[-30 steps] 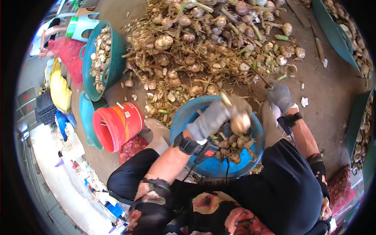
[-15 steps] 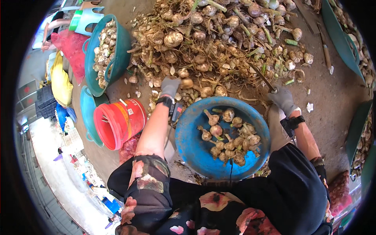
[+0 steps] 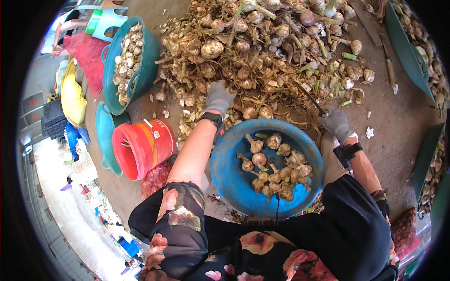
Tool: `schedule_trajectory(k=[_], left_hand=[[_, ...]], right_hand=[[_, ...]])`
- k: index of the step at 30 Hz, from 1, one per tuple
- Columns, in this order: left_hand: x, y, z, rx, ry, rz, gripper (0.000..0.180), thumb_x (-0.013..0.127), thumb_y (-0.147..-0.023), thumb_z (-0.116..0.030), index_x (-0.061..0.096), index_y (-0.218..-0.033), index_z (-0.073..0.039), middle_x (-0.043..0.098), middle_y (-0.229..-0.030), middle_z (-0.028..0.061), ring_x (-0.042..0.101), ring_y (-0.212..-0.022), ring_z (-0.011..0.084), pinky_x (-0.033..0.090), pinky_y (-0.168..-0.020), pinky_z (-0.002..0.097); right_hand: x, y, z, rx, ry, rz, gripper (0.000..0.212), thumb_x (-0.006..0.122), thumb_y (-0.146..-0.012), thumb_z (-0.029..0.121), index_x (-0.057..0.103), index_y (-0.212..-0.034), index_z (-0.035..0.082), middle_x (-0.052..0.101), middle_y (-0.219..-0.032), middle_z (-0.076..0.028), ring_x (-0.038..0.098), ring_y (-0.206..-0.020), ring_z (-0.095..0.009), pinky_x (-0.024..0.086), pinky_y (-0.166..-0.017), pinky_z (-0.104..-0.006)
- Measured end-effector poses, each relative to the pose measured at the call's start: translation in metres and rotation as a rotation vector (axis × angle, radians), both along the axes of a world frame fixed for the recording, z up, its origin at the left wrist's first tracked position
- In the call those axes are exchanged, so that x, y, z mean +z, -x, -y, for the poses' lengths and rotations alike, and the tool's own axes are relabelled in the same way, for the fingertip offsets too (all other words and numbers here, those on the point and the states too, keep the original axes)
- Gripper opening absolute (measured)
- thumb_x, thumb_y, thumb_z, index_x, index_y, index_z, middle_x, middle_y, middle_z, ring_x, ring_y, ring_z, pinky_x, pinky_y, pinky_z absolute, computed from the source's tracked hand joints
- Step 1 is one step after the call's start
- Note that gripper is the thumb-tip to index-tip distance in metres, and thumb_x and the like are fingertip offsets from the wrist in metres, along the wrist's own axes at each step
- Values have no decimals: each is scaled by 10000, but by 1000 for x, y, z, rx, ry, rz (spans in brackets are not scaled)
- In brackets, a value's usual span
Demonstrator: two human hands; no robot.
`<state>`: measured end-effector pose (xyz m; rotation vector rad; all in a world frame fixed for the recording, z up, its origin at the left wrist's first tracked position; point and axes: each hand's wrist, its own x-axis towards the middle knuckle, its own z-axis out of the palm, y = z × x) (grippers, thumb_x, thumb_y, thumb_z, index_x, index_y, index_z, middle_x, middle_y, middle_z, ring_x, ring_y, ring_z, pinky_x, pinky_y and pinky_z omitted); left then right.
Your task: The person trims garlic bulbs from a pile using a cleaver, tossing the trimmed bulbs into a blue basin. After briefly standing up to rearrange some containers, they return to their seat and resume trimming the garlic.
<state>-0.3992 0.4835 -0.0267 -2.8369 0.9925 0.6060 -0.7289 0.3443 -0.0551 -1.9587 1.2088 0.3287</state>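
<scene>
My left hand [image 3: 219, 97], in a grey glove, reaches into the near edge of a large heap of garlic [image 3: 253, 51] with stalks and dry roots. Its fingertips are lost among the bulbs, so whether it grips one is unclear. In my gloved right hand [image 3: 335, 122], closed beside my right knee, is a knife [image 3: 310, 99] with a long, narrow, dark blade slanting toward the heap. Between my legs sits a round blue basin [image 3: 229, 164] with several trimmed garlic bulbs [image 3: 286, 173] gathered mostly on its right side.
Left stand a red bucket [image 3: 140, 145] and a teal tub [image 3: 149, 65] full of garlic. More teal tubs [image 3: 405, 47] of garlic line the right side. A wooden-handled tool [image 3: 390, 70] lies on the ground at right. Another person's arm [image 3: 70, 25] shows far left.
My left hand has moved up and right, from a bulb at the heap's edge deeper into the heap. The right hand with the knife has shifted only slightly.
</scene>
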Motion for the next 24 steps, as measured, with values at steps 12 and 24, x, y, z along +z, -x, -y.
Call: schedule_trajectory(k=[12,24], left_hand=[[-2,-2,-2,262,119,-246,384,602,-733,-263,573,-1056,-57,606,-967,142,580,-883,265,447,-775,312],[51,128,39,70,582,-1025,216,600,-771,-177,630,-876,9,624,-760,37,546,-656,103,425,-602,222]], right_hand=[[-1,32,1,16,59,67,334,582,-655,301,580,-933,118,608,-856,-149,566,-821,-324,445,-740,-395],[73,-32,1,125,147,515,209,535,-701,292,575,-849,150,590,-717,-125,573,-693,-322,463,-651,-390]])
